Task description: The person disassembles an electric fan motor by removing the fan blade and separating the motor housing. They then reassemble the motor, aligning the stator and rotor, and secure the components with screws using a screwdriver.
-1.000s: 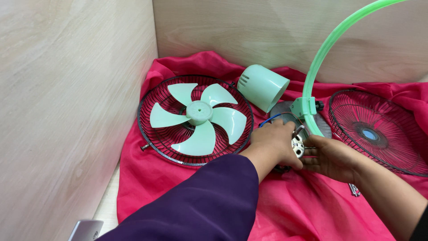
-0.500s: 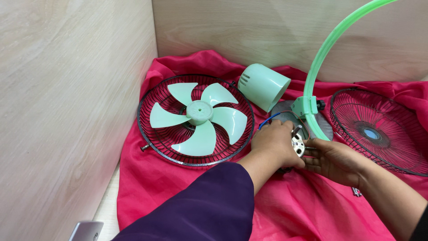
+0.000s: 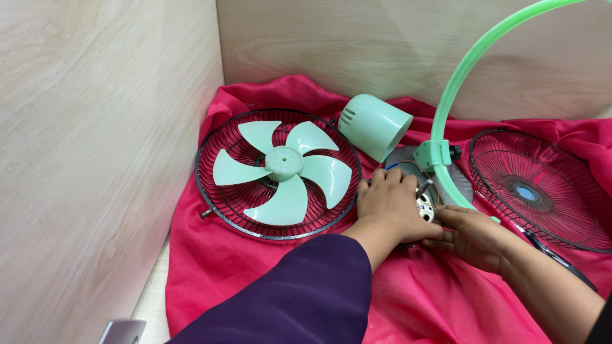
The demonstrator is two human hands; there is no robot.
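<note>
So I'm looking down on a fan in pieces, spread over a pink cloth [image 3: 255, 280] tucked into a corner of pale wood panels [image 3: 83, 159].

My left hand [image 3: 389, 204], purple sleeve [image 3: 299, 293] and all, is laid over the fan motor [image 3: 426, 205], fingers curled down across its top and closed around it. My right hand [image 3: 468, 234] comes in just beside it, cupped under the motor's near edge and touching it; I can't tell how tight that one is holding, the fingers are mostly tucked out of sight. Only a sliver of the motor shows between the two hands: a bit of silvery vented metal and a short shaft poking up.

Everything else I'll place off the motor. Just beyond it and leaning upward is the green plastic ring [image 3: 472, 64], its clamp block sitting right by my left fingertips. Past the motor sits the mint green motor cover [image 3: 376, 124], lying on its side. Off toward the corner side is the dark wire guard [image 3: 210, 185] with the mint blade [image 3: 284, 169] resting inside it. On the opposite side lies the second wire guard [image 3: 542, 185], flat on the cloth.
</note>
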